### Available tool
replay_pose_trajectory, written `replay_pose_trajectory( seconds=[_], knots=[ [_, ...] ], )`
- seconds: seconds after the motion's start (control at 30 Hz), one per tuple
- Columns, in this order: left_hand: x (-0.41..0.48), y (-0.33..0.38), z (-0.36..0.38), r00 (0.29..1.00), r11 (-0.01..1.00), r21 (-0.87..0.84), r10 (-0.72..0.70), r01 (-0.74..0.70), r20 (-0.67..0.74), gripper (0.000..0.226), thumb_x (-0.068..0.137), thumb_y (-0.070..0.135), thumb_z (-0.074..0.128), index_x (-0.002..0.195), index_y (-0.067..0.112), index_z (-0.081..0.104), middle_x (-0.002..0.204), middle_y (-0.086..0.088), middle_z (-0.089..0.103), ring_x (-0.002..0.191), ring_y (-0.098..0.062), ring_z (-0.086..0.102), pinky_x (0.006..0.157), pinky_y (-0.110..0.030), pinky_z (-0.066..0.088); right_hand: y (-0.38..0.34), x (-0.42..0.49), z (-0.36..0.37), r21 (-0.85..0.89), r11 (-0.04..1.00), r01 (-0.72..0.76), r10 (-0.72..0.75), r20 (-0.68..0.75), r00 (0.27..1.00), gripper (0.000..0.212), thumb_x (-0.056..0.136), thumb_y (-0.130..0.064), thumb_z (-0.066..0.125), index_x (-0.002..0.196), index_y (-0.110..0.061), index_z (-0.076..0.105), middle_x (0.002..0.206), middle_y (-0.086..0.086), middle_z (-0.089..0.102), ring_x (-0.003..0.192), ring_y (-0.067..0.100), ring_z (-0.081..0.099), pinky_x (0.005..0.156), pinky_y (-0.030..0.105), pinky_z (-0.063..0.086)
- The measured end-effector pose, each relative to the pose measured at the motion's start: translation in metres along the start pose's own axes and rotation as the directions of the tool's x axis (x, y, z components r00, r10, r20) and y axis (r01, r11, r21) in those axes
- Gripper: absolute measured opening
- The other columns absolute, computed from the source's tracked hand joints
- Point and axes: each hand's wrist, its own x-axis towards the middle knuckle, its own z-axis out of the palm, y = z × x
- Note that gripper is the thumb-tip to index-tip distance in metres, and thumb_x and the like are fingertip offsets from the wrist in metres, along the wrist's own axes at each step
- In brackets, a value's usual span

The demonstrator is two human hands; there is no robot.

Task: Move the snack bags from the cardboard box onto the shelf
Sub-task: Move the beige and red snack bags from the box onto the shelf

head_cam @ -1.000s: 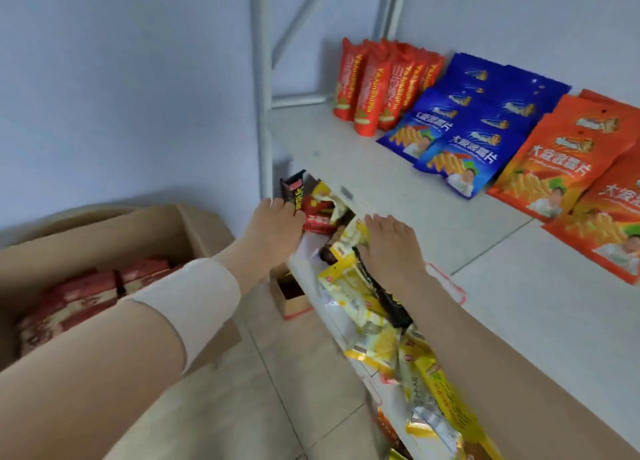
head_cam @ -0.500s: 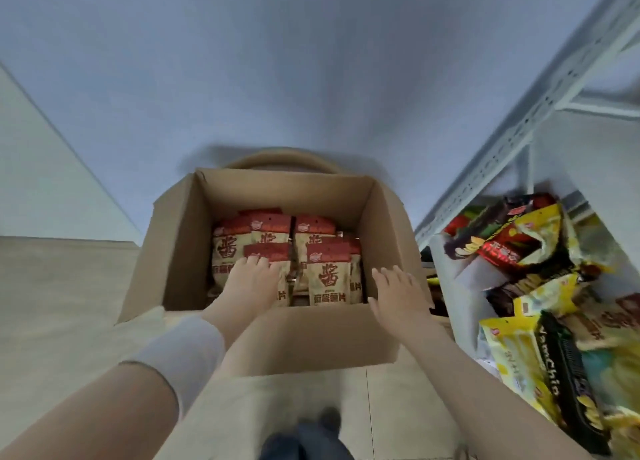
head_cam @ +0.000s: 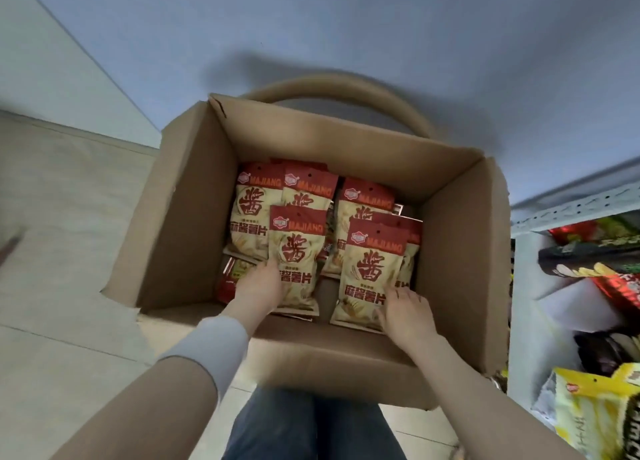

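Observation:
An open cardboard box (head_cam: 180,217) stands on the floor in front of me, holding several cream-and-red snack bags. My left hand (head_cam: 258,288) is inside it at the left edge of the front left bag (head_cam: 298,251); its fingertips are hidden behind that edge. My right hand (head_cam: 407,315) lies on the lower right corner of the front right bag (head_cam: 369,269), fingers spread and slightly bent. More bags (head_cam: 251,206) lie behind and beneath these two. The white shelf (head_cam: 568,206) rises at the right.
The shelf's lower level is packed with mixed snack packs, among them a yellow bag (head_cam: 588,421) and dark ones (head_cam: 585,255). A round tan rim (head_cam: 346,85) shows behind the box, against the blue wall. Pale floor tiles (head_cam: 62,251) stretch to the left. My knees (head_cam: 311,425) are below the box.
The view swung from the shelf down to the box. Both hands have moved from above the box's near rim down into it and now touch the two front bags.

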Motion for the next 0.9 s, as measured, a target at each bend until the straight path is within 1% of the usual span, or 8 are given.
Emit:
replay_pose_trajectory(
  seconds=[0.1, 0.23, 0.33, 0.43, 0.53, 0.63, 0.77, 0.9],
  knots=[
    [0.047, 0.000, 0.025, 0.989, 0.963, -0.226, -0.132, 0.145, 0.073, 0.068, 0.089, 0.035, 0.059, 0.142, 0.008, 0.025, 0.138, -0.016, 0.042, 0.126, -0.032, 0.043, 0.102, -0.044, 0.040, 0.009, 0.042, 0.022, 0.177, 0.971, -0.160, 0.136, 0.143, 0.980, 0.060, 0.091, -0.038, 0.049, 0.141, -0.013, 0.027, 0.136, 0.011, 0.045, 0.124, 0.028, 0.043, 0.102, 0.041, 0.038],
    [0.105, -0.006, 0.056, 0.966, 0.769, -0.593, -0.253, 0.238, 0.059, 0.092, 0.080, 0.028, 0.072, 0.147, 0.011, 0.012, 0.150, -0.014, 0.028, 0.138, -0.032, 0.028, 0.112, -0.044, 0.027, 0.017, 0.091, 0.054, 0.434, 0.779, -0.452, 0.371, 0.263, 0.891, 0.073, 0.082, -0.042, 0.065, 0.137, -0.008, 0.031, 0.136, 0.013, 0.044, 0.125, 0.030, 0.044, 0.099, 0.042, 0.042],
    [0.131, -0.012, 0.069, 0.944, 0.691, -0.672, -0.326, 0.265, 0.037, 0.100, 0.070, 0.027, 0.081, 0.145, 0.012, 0.016, 0.147, -0.013, 0.033, 0.138, -0.030, 0.029, 0.113, -0.047, 0.027, 0.015, 0.111, 0.073, 0.501, 0.647, -0.574, 0.479, 0.319, 0.818, 0.084, 0.073, -0.041, 0.075, 0.134, -0.005, 0.030, 0.137, 0.015, 0.041, 0.123, 0.032, 0.046, 0.092, 0.042, 0.043],
    [0.140, -0.018, 0.078, 0.932, 0.685, -0.671, -0.361, 0.282, 0.023, 0.090, 0.064, 0.029, 0.084, 0.135, 0.012, 0.031, 0.136, -0.012, 0.048, 0.129, -0.030, 0.042, 0.107, -0.047, 0.036, 0.010, 0.119, 0.085, 0.575, 0.537, -0.618, 0.543, 0.325, 0.774, 0.089, 0.067, -0.036, 0.080, 0.134, -0.006, 0.029, 0.137, 0.015, 0.044, 0.125, 0.034, 0.045, 0.094, 0.044, 0.043],
    [0.139, -0.022, 0.081, 0.965, 0.732, -0.633, -0.236, 0.251, 0.111, 0.064, 0.071, 0.033, 0.079, 0.124, 0.013, 0.049, 0.123, -0.009, 0.061, 0.117, -0.028, 0.055, 0.095, -0.037, 0.045, 0.006, 0.119, 0.093, 0.676, 0.421, -0.605, 0.493, 0.389, 0.778, 0.075, 0.068, -0.033, 0.080, 0.129, -0.006, 0.044, 0.132, 0.013, 0.053, 0.123, 0.032, 0.048, 0.093, 0.035, 0.042],
    [0.132, -0.023, 0.076, 0.972, 0.632, -0.739, -0.124, 0.232, 0.200, 0.040, 0.076, 0.025, 0.076, 0.112, 0.016, 0.060, 0.114, -0.006, 0.067, 0.108, -0.024, 0.061, 0.087, -0.033, 0.048, 0.001, 0.113, 0.097, 0.758, 0.325, -0.565, 0.336, 0.466, 0.818, 0.053, 0.073, -0.033, 0.077, 0.117, -0.009, 0.060, 0.122, 0.009, 0.062, 0.113, 0.027, 0.056, 0.084, 0.027, 0.042],
    [0.116, -0.023, 0.060, 0.982, 0.553, -0.820, 0.007, 0.151, 0.186, 0.022, 0.080, 0.023, 0.072, 0.097, 0.029, 0.060, 0.096, 0.012, 0.067, 0.098, -0.013, 0.063, 0.072, -0.022, 0.049, -0.002, 0.106, 0.088, 0.829, 0.273, -0.488, 0.253, 0.428, 0.868, 0.050, 0.076, -0.034, 0.074, 0.119, -0.015, 0.059, 0.123, 0.004, 0.062, 0.114, 0.025, 0.056, 0.085, 0.028, 0.043],
    [0.092, -0.014, 0.027, 0.997, 0.469, -0.882, 0.047, 0.036, 0.065, 0.018, 0.084, 0.026, 0.066, 0.098, 0.033, 0.059, 0.096, 0.017, 0.067, 0.094, -0.002, 0.062, 0.072, -0.017, 0.048, 0.002, 0.090, 0.058, 0.898, 0.212, -0.386, 0.173, 0.355, 0.919, 0.057, 0.077, -0.032, 0.073, 0.128, -0.018, 0.051, 0.127, 0.002, 0.058, 0.119, 0.024, 0.053, 0.099, 0.036, 0.043]
  ],
)
